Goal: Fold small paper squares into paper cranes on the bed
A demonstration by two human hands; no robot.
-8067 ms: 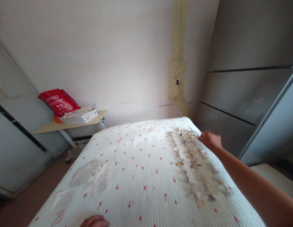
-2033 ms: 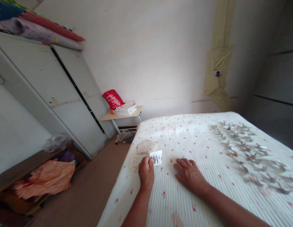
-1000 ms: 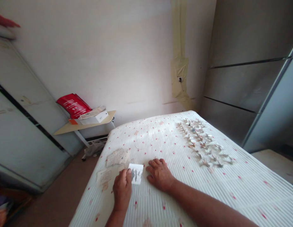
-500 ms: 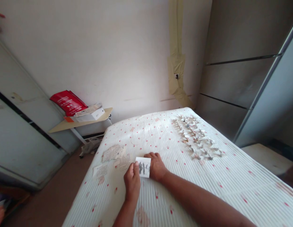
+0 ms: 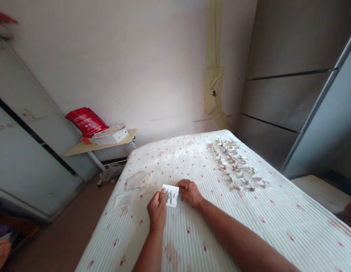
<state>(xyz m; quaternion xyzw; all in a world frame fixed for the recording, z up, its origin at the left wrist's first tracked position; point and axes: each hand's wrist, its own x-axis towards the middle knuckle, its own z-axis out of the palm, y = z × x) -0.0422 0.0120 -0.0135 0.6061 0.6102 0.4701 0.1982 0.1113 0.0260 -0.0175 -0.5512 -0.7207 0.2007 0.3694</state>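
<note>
The left hand (image 5: 157,208) has a narrow grip, thumb over fingers, on the left edge of a square of printed paper (image 5: 171,198) above the ribbed bedcover (image 5: 209,219). The right hand (image 5: 190,192) curls at its right edge; whether it pinches, I cannot tell. Uneven pulling could tear or crease the square. Loose text scraps (image 5: 138,180) lie beyond the left hand, and a sweeping right forearm could topple the folded paper figures (image 5: 236,168) farther right.

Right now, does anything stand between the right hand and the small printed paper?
Nothing visible does. The right hand is at the right edge of the small printed paper, though I cannot tell whether it touches; the left hand holds the opposite edge.
</note>
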